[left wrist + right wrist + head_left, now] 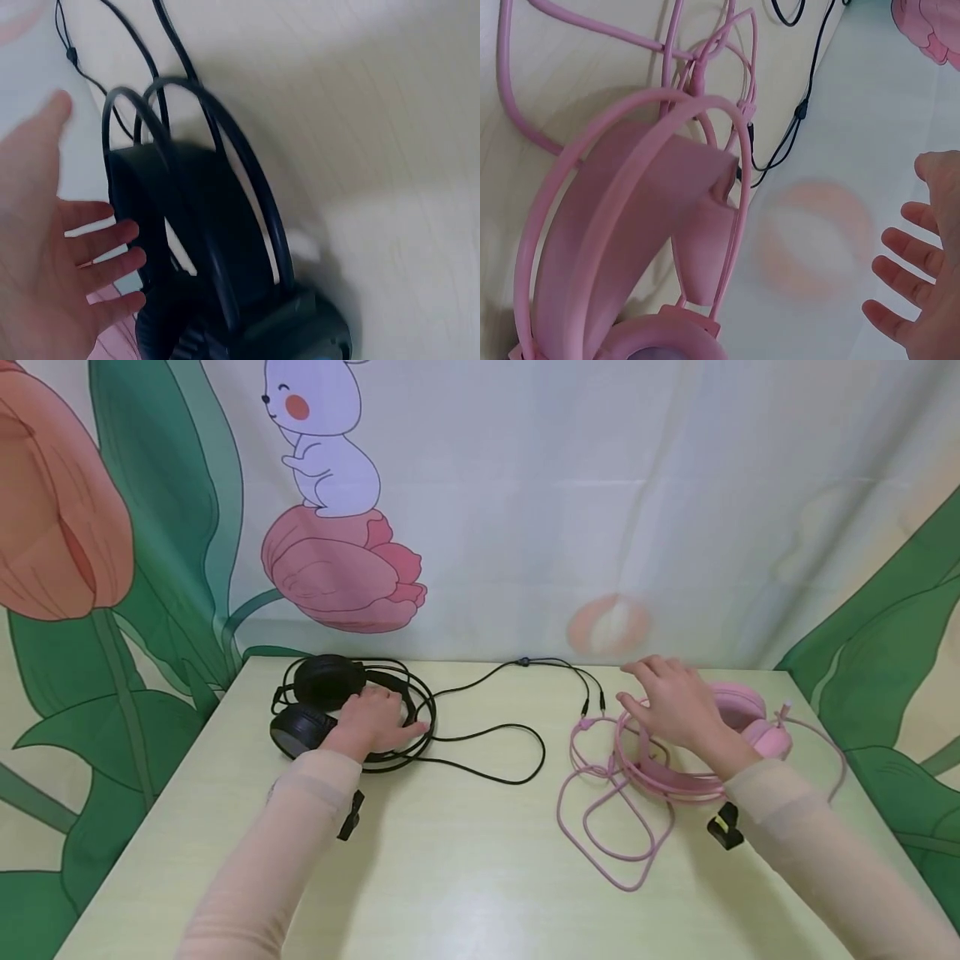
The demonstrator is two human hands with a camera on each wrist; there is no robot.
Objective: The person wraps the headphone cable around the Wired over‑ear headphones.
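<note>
Black headphones point(326, 683) lie on their side at the table's left, ear cups to the left. My left hand point(371, 720) is over the headband; in the left wrist view its fingers point(105, 244) are spread beside the band, not wrapped around it. Pink headphones point(771, 739) lie at the right, two thin hoops and a wide band showing in the right wrist view. My right hand point(675, 702) hovers near that band, fingers point(904, 274) extended and apart from it. A black cable point(480, 779) and a looped pink cable point(637, 887) trail across the middle.
The pale table point(480, 877) ends at the back against a printed curtain point(525, 510) with tulips and a rabbit. Two black plugs point(586, 706) lie beside the pink cable's splitter. A dark strap piece point(725, 827) shows by each wrist.
</note>
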